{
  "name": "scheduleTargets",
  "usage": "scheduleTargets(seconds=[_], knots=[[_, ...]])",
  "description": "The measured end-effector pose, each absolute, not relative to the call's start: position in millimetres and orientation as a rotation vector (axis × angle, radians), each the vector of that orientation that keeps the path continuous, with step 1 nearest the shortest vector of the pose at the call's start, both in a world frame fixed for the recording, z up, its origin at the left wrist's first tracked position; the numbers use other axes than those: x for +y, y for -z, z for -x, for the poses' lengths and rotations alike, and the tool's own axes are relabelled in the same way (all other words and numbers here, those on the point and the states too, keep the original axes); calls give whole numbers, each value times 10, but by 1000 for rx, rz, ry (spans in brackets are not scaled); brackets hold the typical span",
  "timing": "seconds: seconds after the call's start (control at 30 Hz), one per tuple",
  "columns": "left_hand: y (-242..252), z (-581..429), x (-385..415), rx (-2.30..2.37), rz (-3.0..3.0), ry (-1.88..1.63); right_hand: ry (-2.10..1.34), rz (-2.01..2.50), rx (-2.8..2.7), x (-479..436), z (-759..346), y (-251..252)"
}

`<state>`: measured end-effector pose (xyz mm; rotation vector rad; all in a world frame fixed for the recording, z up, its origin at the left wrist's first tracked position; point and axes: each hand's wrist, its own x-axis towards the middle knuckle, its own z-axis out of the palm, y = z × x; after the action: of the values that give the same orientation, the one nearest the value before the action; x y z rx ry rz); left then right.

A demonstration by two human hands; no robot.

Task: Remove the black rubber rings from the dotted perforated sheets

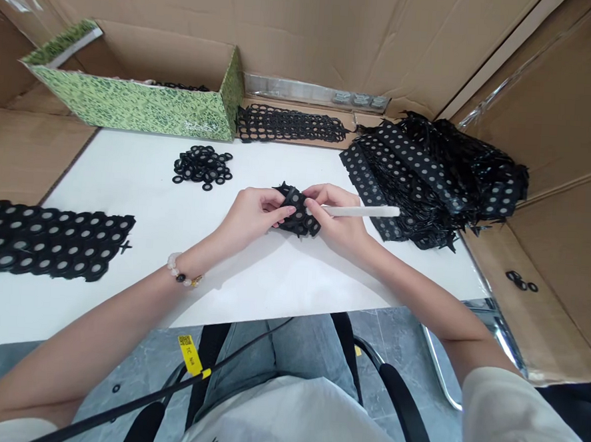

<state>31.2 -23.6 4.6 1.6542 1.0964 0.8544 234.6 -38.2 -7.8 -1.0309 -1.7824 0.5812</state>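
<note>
A small piece of black rubber sheet (302,227) with round ring shapes in it is held just above the white table (253,265). My left hand (250,211) pinches its left side between thumb and fingers. At its right side, my right hand (344,219) is closed around a slim white stick-like tool (376,212), which points out to the right. The tool's other end is hidden by the fingers. My right fingertips also touch the sheet piece. A pile of loose black rubber rings (203,165) lies beyond my left hand.
A green patterned box (147,108) stands at the back left. Beside it lies a black lattice strip (291,124). Stacked black perforated sheets (418,172) fill the right side, and another ring sheet (48,240) lies at left. Cardboard walls (317,35) surround the table.
</note>
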Motion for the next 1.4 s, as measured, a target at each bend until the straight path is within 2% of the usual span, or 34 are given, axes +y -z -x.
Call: scheduleTargets(seconds=[0.17,0.9,1.4], knots=[[-74,-313,-271,1130,-1648,-829,-740,963,-1660,-367,-2367,45],[-18,-318,-252,1088,-1797,-816,-860,926,-1701,-341,-2383,19],[39,-347,-279,1047,-1982,-891,-483,944,-1842,-340,-2269,201]])
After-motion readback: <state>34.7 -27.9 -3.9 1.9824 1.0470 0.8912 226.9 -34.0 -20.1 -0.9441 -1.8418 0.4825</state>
